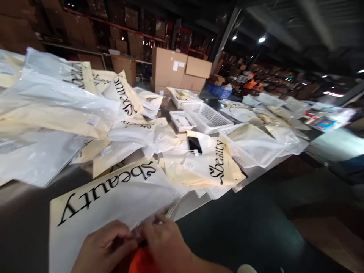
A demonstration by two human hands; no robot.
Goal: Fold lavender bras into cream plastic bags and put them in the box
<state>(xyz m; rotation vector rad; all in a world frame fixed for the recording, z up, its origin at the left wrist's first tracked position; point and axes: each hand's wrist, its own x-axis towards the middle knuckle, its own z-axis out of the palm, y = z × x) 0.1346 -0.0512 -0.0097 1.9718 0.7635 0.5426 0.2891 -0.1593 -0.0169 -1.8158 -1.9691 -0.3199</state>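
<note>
At the bottom of the head view, my left hand (104,246) and my right hand (166,242) meet at the near edge of a large white plastic bag (113,201) printed with black lettering. Both hands pinch that bag's edge. Something orange (142,261) shows between and below my hands; what it is cannot be told. The bag lies flat on the table's near end.
Many more cream and white bags (57,106) are heaped along the long table. A phone (195,145) lies on one of them. White plastic trays (209,117) stand in the middle. Cardboard boxes (178,72) and shelving are behind. Dark floor (256,227) lies right.
</note>
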